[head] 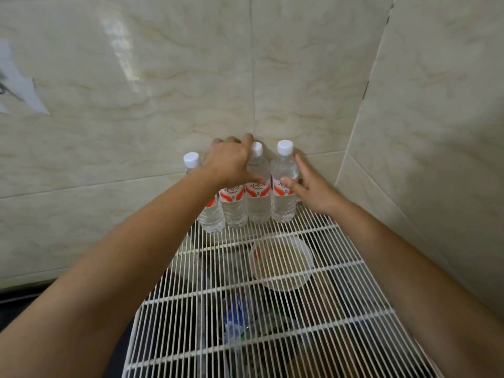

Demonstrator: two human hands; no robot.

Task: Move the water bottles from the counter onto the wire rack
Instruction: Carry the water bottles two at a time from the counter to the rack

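Several clear water bottles with white caps and red-and-white labels stand upright in a row at the far end of the white wire rack point(275, 293), against the tiled wall. My left hand point(230, 162) is clamped over the top of the second bottle from the left point(234, 211), hiding its cap; its thumb reaches onto the third bottle point(257, 203). The leftmost bottle point(211, 219) stands free beside my left wrist. My right hand point(311, 189) holds the rightmost bottle point(283, 203), thumb on the label and fingers around its right side.
Marble-look tiled walls point(163, 91) meet in a corner point(362, 110) right behind and to the right of the bottles. Under the rack lie a round translucent bowl point(281, 261) and dark clutter. The rack's left edge point(163, 271) drops off toward a dark surface.
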